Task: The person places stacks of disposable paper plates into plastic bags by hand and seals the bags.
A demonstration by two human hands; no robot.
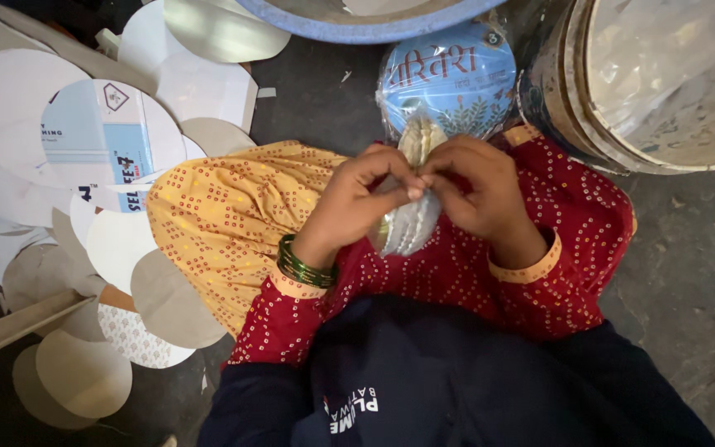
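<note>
Dark floor lies strewn with many cardboard discs (101,132), too overlapped to count. Above the lap, left hand (356,199) and right hand (482,194) pinch one stack of paper plates (407,223); a wrapped packet (448,79) sits just beyond.

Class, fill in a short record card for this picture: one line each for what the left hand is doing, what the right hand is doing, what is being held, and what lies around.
left hand: pinches the top edge of the stack of paper plates
right hand: pinches the same edge, fingertips meeting the left's
held thing: silvery round plates, on edge over the lap
ahead: wrapped blue pack
at left: cardboard discs scattered on the floor
</note>
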